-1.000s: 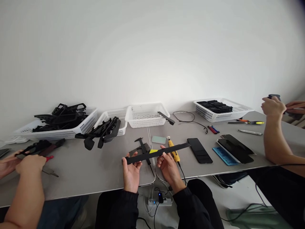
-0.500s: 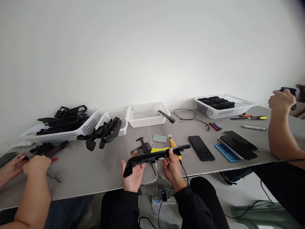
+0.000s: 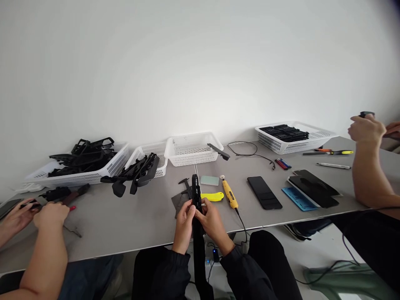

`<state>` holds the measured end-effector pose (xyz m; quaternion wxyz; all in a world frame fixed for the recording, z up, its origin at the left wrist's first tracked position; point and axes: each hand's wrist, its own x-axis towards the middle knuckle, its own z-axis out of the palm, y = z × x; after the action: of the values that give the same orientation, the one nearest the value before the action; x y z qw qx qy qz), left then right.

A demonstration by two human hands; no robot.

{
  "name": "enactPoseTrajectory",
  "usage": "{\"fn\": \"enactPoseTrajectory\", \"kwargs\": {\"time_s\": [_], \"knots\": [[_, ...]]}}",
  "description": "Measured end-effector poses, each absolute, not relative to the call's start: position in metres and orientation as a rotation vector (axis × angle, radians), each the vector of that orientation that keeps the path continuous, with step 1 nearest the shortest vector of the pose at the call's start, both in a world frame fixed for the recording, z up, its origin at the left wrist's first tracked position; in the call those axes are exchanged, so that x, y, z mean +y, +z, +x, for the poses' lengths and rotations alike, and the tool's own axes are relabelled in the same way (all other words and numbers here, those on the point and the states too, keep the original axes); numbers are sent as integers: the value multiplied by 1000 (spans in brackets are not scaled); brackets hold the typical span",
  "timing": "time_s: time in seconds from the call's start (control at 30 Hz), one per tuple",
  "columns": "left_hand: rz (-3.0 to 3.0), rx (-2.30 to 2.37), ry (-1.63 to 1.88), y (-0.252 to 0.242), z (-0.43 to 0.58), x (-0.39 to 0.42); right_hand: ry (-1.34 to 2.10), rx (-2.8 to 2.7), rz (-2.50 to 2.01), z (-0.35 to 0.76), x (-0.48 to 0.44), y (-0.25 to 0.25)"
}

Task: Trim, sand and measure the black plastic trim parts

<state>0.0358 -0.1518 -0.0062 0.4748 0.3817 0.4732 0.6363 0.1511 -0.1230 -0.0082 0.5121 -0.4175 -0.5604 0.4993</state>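
Observation:
Between my two hands is a long black plastic part (image 3: 197, 246), its narrow end pointing away from me and its wider end running down toward my lap. My left hand (image 3: 185, 223) is closed on its left side, and my right hand (image 3: 213, 221) grips it from the right, with both thumbs close together on top. Just past my hands on the table lie a black caliper (image 3: 188, 188), partly hidden by the part, and a yellow-handled knife (image 3: 212, 196). A yellow rotary tool (image 3: 230, 193) with a round disc tip rests to the right.
White baskets (image 3: 190, 160) line the wall; the left ones hold black plastic parts (image 3: 90, 156). A black phone (image 3: 264, 192) and a blue tray (image 3: 298, 198) lie right. Co-workers' hands (image 3: 51, 214) work at left, and a co-worker's arm (image 3: 370, 166) rises at right.
The black part has turned from lying crosswise to pointing away from me. My left hand has gone from open under it to closed on it, and both hands have come together.

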Motion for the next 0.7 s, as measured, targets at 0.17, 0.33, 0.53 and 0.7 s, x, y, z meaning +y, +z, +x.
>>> {"fn": "enactPoseTrajectory", "kwargs": {"time_s": [0.17,0.33,0.53,0.7], "knots": [[882,1149,1555,-3,36,-148,1123,-1463,-1026,151,-130,-7],[722,1179,1652,-4,33,-143,968,-1582,-1087,155,-131,-10],[761,1129,1661,-2,34,-148,783,-1592,-1298,154,-119,-16],[759,1164,1649,1,33,-152,802,-1652,-1381,147,-108,-11]]}}
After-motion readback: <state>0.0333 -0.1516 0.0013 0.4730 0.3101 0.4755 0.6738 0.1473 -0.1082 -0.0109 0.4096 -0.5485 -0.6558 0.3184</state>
